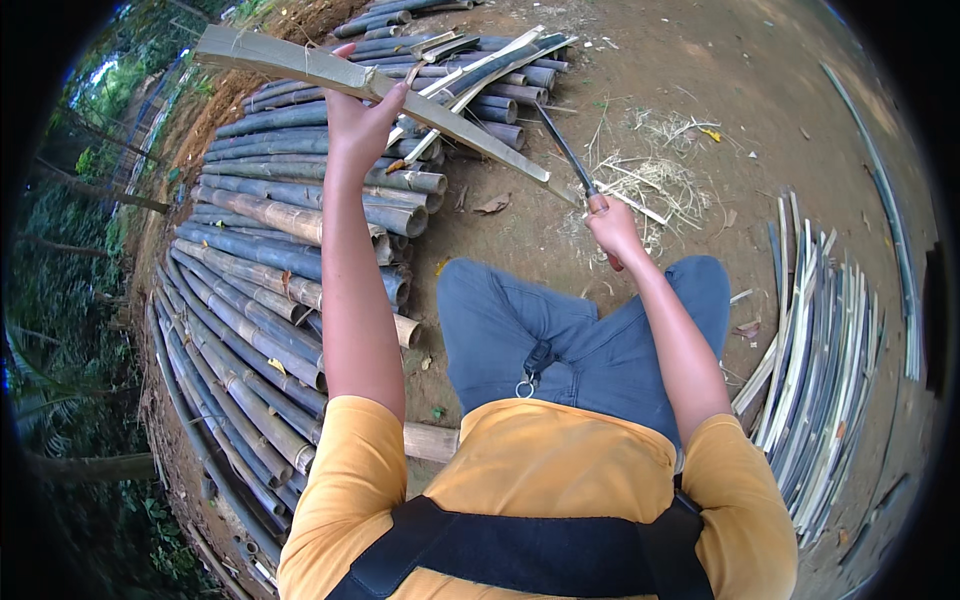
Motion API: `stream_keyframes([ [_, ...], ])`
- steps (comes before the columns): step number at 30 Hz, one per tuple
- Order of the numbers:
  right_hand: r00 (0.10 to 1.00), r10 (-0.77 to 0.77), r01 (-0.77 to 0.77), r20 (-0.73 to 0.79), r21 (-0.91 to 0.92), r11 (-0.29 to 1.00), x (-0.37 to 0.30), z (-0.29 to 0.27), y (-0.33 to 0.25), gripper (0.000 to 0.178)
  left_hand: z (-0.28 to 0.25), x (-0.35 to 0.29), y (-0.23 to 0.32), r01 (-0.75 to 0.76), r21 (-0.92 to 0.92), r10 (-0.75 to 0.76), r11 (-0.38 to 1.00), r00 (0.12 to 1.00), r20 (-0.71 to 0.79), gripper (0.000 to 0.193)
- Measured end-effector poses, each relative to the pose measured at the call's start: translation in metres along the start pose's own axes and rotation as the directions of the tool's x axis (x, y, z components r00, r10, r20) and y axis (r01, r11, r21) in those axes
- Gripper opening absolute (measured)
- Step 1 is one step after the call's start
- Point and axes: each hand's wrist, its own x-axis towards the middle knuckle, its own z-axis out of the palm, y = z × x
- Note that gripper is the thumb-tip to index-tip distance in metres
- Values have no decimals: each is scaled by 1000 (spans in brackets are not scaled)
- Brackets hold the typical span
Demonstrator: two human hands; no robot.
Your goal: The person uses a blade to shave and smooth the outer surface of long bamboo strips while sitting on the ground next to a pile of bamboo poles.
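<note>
A long pale split bamboo strip (470, 133) slants from the upper left down toward my right hand, its light inner face showing. My left hand (358, 115) is closed around the strip at its wider upper part, with the arm stretched far forward. In my right hand (613, 228) is the handle of a long-bladed knife (566, 148). Its dark, narrow blade points up and to the left. The strip's thin lower end lies close to the knife handle; whether they touch I cannot tell.
Stacked dark bamboo poles (290, 265) fill the left side, with several split pieces (490, 68) on their far end. Pale shavings (655, 185) litter the dirt ahead. A bundle of split strips (820, 370) lies at my right, and a long pole (885, 200) beyond it.
</note>
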Motion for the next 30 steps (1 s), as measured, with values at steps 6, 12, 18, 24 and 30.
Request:
stream_keyframes([
  [6, 1000, 15, -15, -1, 85, 996, -5, 8, -6, 11, 18, -15, -1, -18, -337, -64, 941, 971, -229, 62],
  [12, 998, 62, -63, -24, -55, 997, -19, 2, 6, 12, 26, -29, -4, 10, -373, -160, 928, 915, -371, 26],
  [18, 992, 33, -40, -123, -55, 998, -35, 5, 22, 11, 31, -29, 0, -1, -477, -150, 879, 949, -279, 25],
  [24, 994, -45, 47, -101, 13, 999, -68, 14, -45, 17, 37, -30, 8, -24, -469, -101, 883, 966, -238, 26],
  [30, 996, -26, 29, -87, 26, 999, -73, 28, -51, 15, 56, -26, 20, -55, -436, -96, 898, 944, -316, 26],
])
